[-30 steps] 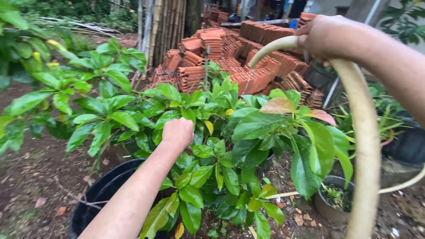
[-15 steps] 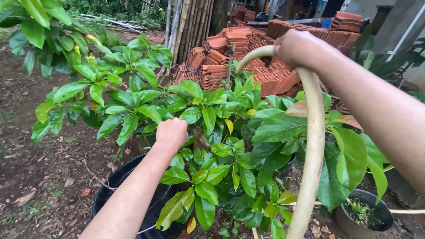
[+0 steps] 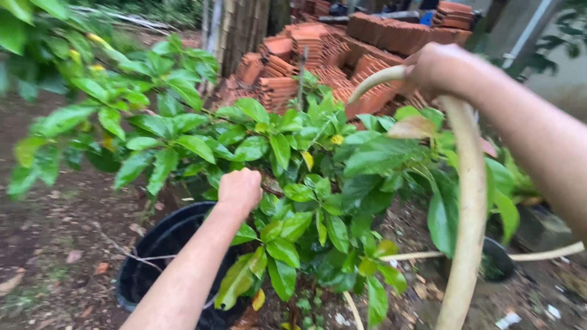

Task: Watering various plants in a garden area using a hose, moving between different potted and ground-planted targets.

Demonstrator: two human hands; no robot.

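Left hand: the left hand [image 3: 239, 189] is a closed fist in the leaves of the leafy plant [image 3: 293, 183]. It seems to grip a branch, but the leaves hide what is inside the fist.
Right hand: the right hand [image 3: 441, 68] is clenched around the hose [image 3: 471, 201], up high near the top right.
Hose: it is pale and thick. It curves out of the fist toward the plant and hangs down past the bottom edge of the view. Its open end is blurry, and I cannot tell if water comes out.
Black tub: the black tub [image 3: 153, 256] sits on the ground at the bottom left, under the left arm. The arm and leaves cover part of its rim, and the bottom edge cuts it off.
Small pot: a dark small pot [image 3: 498, 260] sits low on the right, mostly hidden behind the hose and leaves.
Roof tiles: a pile of red roof tiles [image 3: 342, 61] stands behind the plant. The top edge cuts it off.
Bamboo poles: the bamboo poles [image 3: 238, 27] lean up behind the tiles, with their tops cut off.
Open room: bare dirt ground [image 3: 55, 226] lies open to the left of the tub.
Blur: everything looks a bit smeared, so small things on the ground are hard to make out.
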